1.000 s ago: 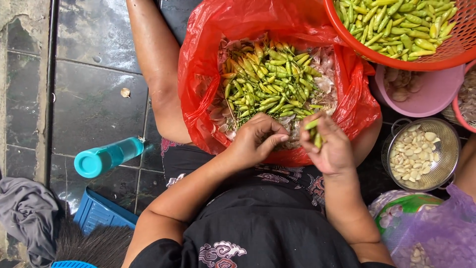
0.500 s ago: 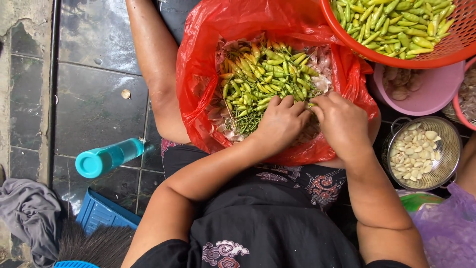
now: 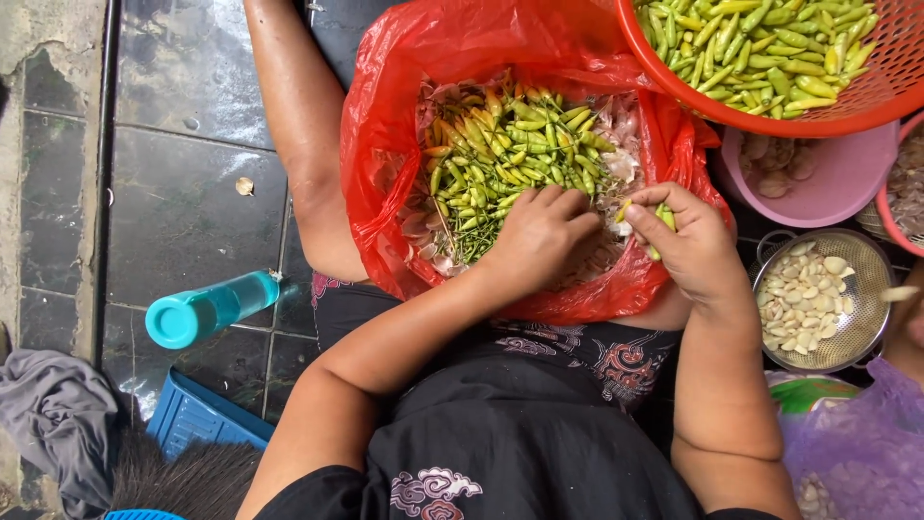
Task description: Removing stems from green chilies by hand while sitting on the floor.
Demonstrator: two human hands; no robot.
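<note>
Sorting small green chillies [image 3: 510, 154] from a red plastic bag [image 3: 404, 77] on the lap: left hand [image 3: 539, 236] curled, digging in the pile; right hand [image 3: 693, 246] pinching a few chillies. Orange basket [image 3: 731, 111] partly filled, much left in the bag.

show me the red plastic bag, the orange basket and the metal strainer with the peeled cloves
red plastic bag [image 3: 395, 144]: head view, on its left wall.
orange basket [image 3: 866, 101]: head view, on its mesh side near the rim.
metal strainer [image 3: 871, 318]: head view, on its right inner wall.
</note>
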